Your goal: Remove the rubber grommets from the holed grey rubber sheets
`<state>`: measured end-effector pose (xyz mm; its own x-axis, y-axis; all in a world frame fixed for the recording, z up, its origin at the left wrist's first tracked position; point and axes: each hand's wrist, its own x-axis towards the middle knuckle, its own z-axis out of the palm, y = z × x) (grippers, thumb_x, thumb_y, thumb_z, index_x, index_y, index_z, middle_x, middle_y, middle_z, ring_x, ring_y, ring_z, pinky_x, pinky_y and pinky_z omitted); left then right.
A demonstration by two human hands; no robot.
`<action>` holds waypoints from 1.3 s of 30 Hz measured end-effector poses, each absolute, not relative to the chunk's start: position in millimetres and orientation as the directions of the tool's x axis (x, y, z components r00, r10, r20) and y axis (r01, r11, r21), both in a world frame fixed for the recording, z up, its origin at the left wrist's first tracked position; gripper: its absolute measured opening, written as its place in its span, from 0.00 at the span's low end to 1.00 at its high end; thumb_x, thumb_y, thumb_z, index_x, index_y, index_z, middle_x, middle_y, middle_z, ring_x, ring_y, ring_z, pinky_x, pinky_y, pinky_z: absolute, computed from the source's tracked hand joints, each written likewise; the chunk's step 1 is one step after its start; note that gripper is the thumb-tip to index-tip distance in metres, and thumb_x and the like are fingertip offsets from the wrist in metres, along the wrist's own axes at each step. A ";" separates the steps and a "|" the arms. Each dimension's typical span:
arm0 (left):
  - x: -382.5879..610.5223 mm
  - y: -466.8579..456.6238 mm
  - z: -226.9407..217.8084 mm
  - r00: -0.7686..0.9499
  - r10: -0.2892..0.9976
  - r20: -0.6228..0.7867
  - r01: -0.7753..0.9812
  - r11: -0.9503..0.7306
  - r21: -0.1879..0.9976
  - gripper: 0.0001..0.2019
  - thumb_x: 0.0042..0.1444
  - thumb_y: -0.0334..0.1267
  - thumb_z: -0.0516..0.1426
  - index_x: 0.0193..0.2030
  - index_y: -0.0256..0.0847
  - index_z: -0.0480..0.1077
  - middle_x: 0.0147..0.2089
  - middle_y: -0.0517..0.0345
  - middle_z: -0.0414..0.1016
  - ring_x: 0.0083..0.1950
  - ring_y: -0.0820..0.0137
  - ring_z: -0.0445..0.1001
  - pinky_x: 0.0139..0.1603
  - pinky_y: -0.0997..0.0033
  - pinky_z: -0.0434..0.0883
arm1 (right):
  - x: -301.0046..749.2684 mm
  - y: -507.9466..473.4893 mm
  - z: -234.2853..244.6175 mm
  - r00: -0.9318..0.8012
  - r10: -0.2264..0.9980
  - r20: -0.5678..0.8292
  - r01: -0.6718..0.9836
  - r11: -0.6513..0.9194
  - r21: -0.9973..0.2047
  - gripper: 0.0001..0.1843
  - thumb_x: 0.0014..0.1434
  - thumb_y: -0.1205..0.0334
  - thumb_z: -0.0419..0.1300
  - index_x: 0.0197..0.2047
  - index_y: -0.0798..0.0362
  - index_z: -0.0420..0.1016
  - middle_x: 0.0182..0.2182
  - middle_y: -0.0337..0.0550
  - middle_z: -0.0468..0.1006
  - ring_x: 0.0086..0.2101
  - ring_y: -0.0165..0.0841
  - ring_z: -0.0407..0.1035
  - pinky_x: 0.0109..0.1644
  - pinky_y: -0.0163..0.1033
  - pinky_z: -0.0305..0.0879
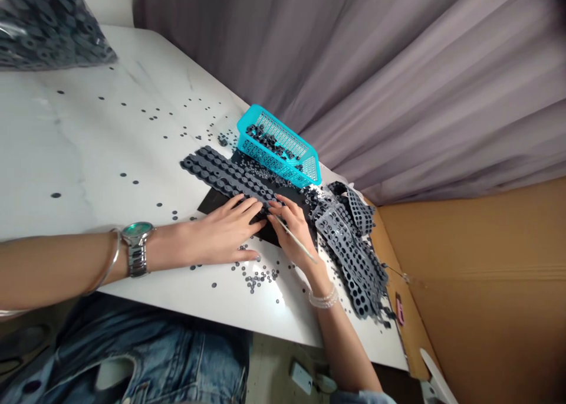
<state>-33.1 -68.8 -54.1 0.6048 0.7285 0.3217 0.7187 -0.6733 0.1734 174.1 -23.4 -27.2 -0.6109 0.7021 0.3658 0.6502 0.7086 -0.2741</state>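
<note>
Lying under the left grip (223,233), a grey rubber strip (221,177)

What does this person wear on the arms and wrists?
The left arm wears a steel link watch with a teal-green dial and, next to it, a thin silver-coloured bangle. The right arm wears a bracelet of white pearl-like beads. No gloves show. Faded blue jeans are visible below the arms.
</note>
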 end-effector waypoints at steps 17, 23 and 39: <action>-31.4 -73.5 -49.0 0.597 0.746 0.297 0.741 -0.654 0.153 0.28 0.63 0.55 0.52 0.58 0.33 0.71 0.62 0.37 0.69 0.66 0.52 0.59 0.70 0.50 0.46 | 167.1 -8.2 -45.9 -0.752 0.574 0.324 0.578 0.811 -0.093 0.12 0.71 0.63 0.47 0.48 0.52 0.71 0.54 0.55 0.76 0.66 0.42 0.57 0.63 0.53 0.64; -33.1 -73.8 -47.8 0.593 0.747 0.300 0.736 -0.655 0.174 0.29 0.64 0.55 0.51 0.62 0.34 0.69 0.65 0.36 0.66 0.67 0.49 0.59 0.70 0.48 0.47 | 187.6 -3.0 -35.4 -0.473 0.733 0.488 0.740 0.631 -0.231 0.11 0.71 0.60 0.47 0.48 0.51 0.68 0.53 0.54 0.75 0.64 0.40 0.59 0.63 0.53 0.65; -32.9 -70.1 -48.6 0.599 0.725 0.340 0.694 -0.682 0.230 0.27 0.63 0.52 0.54 0.56 0.29 0.70 0.58 0.36 0.67 0.63 0.50 0.62 0.64 0.55 0.58 | 183.4 -34.3 -33.1 -0.659 0.632 0.407 0.576 0.773 -0.265 0.09 0.68 0.61 0.53 0.48 0.50 0.73 0.54 0.50 0.77 0.62 0.39 0.64 0.62 0.52 0.67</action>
